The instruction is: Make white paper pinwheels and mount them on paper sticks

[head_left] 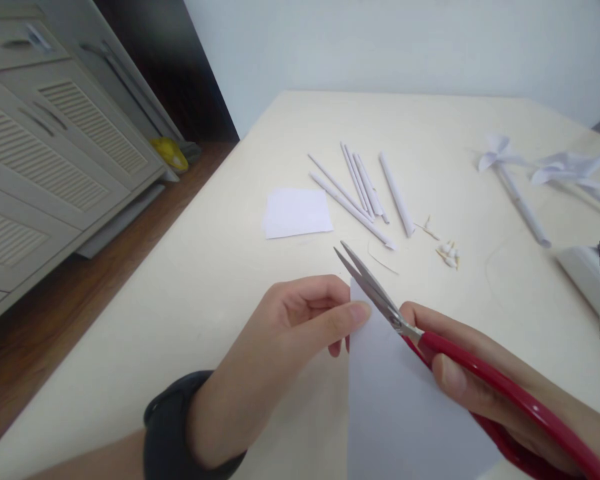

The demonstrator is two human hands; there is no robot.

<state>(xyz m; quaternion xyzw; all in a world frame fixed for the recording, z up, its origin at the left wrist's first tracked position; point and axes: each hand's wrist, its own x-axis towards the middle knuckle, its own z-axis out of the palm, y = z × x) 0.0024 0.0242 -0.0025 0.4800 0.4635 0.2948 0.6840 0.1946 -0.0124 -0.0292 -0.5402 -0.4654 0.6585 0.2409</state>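
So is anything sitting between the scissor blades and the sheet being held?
Nothing visible. The scissors in the right hand already meet the top edge of the paper sheet, which the left hand pinches.

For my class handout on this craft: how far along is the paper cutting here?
Done: two pinwheels lie far right, rolled sticks and pins sit mid-table, and a cut square lies beside them. In hand: the left hand pinches a sheet while the right hand works red scissors at its top corner. Left: the cut looks barely started; the sticks are unused.
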